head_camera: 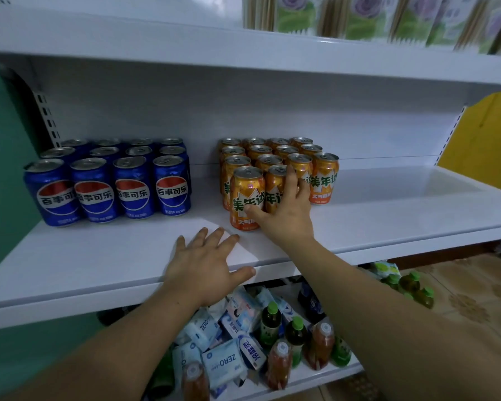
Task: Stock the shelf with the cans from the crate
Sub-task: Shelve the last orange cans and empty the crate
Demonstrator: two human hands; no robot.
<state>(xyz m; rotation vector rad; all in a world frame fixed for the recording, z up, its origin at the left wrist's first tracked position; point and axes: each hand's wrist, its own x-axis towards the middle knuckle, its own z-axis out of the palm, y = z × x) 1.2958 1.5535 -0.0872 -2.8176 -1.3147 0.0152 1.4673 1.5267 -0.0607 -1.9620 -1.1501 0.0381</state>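
Note:
Several orange soda cans (pixel 324 178) stand in rows at the middle of the white shelf (pixel 99 261). My right hand (pixel 284 209) grips the second orange can (pixel 275 188) of the front row, thumb against the frontmost orange can (pixel 247 198) beside it. My left hand (pixel 206 264) rests flat on the shelf's front edge, fingers spread, holding nothing. A block of several blue cola cans (pixel 107 183) stands at the shelf's left. No crate is in view.
The shelf's right half (pixel 402 204) is bare up to a yellow end panel (pixel 483 134). Below, a lower shelf holds tissue packs (pixel 223 363) and drink bottles (pixel 295 334). Packaged goods (pixel 359 15) sit on the shelf above. More green-capped bottles (pixel 414 287) lie on the floor.

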